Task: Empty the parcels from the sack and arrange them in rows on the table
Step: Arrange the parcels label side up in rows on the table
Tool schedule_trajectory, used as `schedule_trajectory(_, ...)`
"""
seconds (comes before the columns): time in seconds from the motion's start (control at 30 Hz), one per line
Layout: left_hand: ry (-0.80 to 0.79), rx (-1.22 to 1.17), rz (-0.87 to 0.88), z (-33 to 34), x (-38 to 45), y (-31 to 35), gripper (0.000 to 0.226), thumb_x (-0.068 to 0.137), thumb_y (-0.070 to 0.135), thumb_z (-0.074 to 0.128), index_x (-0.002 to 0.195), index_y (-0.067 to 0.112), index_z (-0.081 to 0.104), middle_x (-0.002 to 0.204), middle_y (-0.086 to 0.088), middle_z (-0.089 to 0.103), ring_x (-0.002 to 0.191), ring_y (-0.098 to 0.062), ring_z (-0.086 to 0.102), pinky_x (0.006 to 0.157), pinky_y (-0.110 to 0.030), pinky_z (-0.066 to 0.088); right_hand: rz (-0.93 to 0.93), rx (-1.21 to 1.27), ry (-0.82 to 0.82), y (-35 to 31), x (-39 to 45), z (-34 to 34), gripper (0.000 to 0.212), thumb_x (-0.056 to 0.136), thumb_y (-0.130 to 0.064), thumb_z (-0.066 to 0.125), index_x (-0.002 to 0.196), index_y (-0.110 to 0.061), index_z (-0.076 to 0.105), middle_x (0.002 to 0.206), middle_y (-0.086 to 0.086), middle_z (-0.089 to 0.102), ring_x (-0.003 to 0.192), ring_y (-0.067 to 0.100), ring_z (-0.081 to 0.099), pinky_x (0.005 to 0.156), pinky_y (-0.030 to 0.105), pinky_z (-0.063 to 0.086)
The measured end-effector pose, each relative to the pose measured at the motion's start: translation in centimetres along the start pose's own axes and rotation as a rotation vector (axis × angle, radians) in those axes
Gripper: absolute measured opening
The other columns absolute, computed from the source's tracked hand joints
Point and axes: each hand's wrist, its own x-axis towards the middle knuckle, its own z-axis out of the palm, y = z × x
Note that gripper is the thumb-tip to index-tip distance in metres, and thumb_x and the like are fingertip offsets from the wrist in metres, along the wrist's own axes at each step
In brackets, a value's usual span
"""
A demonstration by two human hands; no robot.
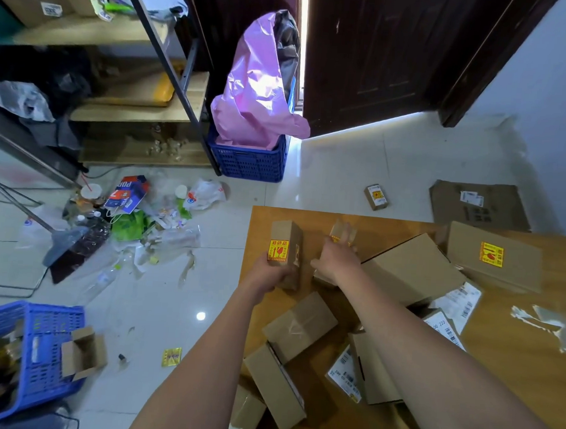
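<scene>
Down at the far left a blue crate (35, 352) sits on the floor tiles with small boxes inside and an opened carton (82, 351) leaning on its side. Behind it stands a shelf unit (143, 108), and in front of that lies a heap of litter (137, 216) with a broom (67, 245) pushed into it. Further along, a second blue basket (248, 160) holds a pink sack (255, 91), standing upright by the dark door (375, 61).

Then comes the table (512, 374), its near-left corner crowded with brown parcels. The left hand (272, 272) grips a small upright box (284, 250) from below, fingers curled round its base, the yellow fragile sticker facing me; the box stands at the table's left edge. Just beside it, the right hand (335, 259) reaches over a second small parcel (341, 233); that part is blurred, so I cannot tell whether the fingers are clamped on it or only touching it.

Under the arms several flat cartons (299, 323) lie jumbled and overlapping, not in rows. To the right a bigger box (413, 270) rests against another with a yellow sticker (492, 258). A scrap of clear tape (545, 323) lies on the bare wood. On the floor beyond the table are one stray small box (376, 196) and a flattened cardboard sheet (479, 205).
</scene>
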Motion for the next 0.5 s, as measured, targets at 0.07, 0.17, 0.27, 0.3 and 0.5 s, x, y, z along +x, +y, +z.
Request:
schedule_trajectory(0.07, -0.009, -0.014, -0.005, -0.1, -0.2, -0.1, 0.053, 0.084, 0.023, 0.072, 0.130, 0.024, 0.045, 0.105, 0.003, 0.059, 0.105, -0.025, 0.058, 0.088, -0.041, 0.050, 0.025, -0.046, -0.013, 0.4, -0.3, -0.1, 0.061, 0.090, -0.045, 0.061, 0.142, -0.021, 0.041, 0.159, 0.013, -0.020, 0.135, 0.047, 0.031, 0.110, 0.051, 0.035)
schedule_trajectory(0.17, -0.014, -0.016, -0.007, -0.4, -0.6, -0.2, 0.050, 0.085, 0.025, 0.072, 0.126, 0.027, 0.043, 0.114, 0.000, 0.057, 0.110, -0.027, 0.057, 0.093, -0.044, 0.048, 0.050, -0.129, -0.020, 0.9, -0.8, -0.1, 0.054, 0.090, -0.039, 0.060, 0.139, -0.022, 0.046, 0.160, 0.018, -0.010, 0.139, 0.048, 0.024, 0.114, 0.063, 0.017)
schedule_trajectory(0.27, -0.001, -0.027, -0.005, -0.4, -0.9, -0.2, 0.056, 0.085, 0.025, 0.072, 0.132, 0.027, 0.040, 0.117, 0.000, 0.053, 0.112, -0.027, 0.054, 0.095, -0.045, 0.048, 0.061, -0.172, -0.026, 1.4, -1.0, 0.0, 0.049, 0.092, -0.035, 0.058, 0.139, -0.026, 0.048, 0.161, 0.019, -0.011, 0.145, 0.049, 0.007, 0.111, 0.071, 0.000)
schedule_trajectory(0.3, 0.005, -0.022, 0.002, -0.4, -1.1, -0.2, 0.058, 0.086, 0.025, 0.072, 0.134, 0.026, 0.040, 0.116, 0.000, 0.052, 0.110, -0.026, 0.053, 0.093, -0.043, 0.047, 0.059, -0.178, -0.021, 1.5, -1.0, 0.0, 0.050, 0.093, -0.035, 0.057, 0.141, -0.028, 0.046, 0.161, 0.019, -0.012, 0.145, 0.049, 0.004, 0.110, 0.072, -0.004)
schedule_trajectory(0.5, 0.040, 0.037, 0.066, 0.1, -1.8, -0.1, 0.065, 0.087, 0.020, 0.073, 0.142, 0.021, 0.037, 0.113, 0.002, 0.048, 0.102, -0.018, 0.048, 0.081, -0.033, 0.043, 0.053, -0.180, 0.056, 1.7, -1.5, -0.4, 0.053, 0.097, -0.043, 0.046, 0.147, -0.028, 0.037, 0.159, 0.020, 0.009, 0.145, 0.047, 0.009, 0.112, 0.069, -0.005)
